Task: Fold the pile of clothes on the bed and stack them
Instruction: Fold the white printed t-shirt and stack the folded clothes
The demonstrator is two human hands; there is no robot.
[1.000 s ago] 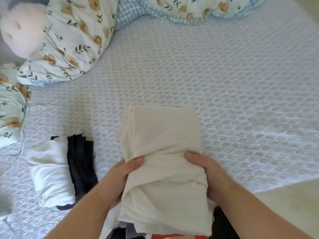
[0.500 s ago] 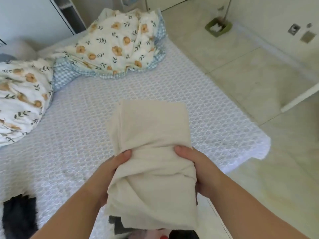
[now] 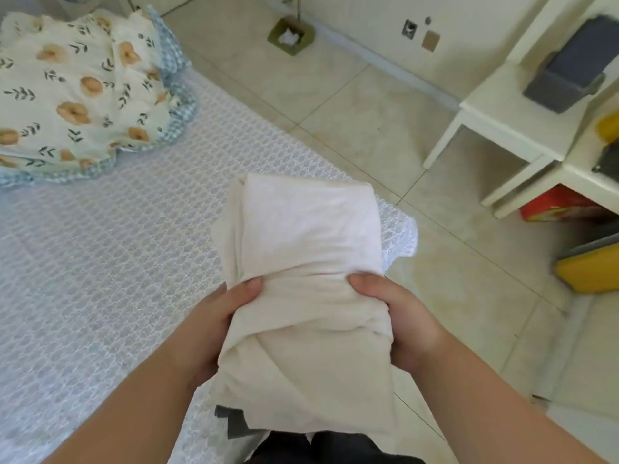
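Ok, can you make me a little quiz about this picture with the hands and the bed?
1. True or false: both hands grip the folded cream cloth.
2. Which lies on the bed? A) a flowered quilt B) a football C) a sleeping cat
3. Fill in: the small green bin stands on the ____.

Key:
1. True: the left hand and right hand hold it from either side.
2. A
3. floor
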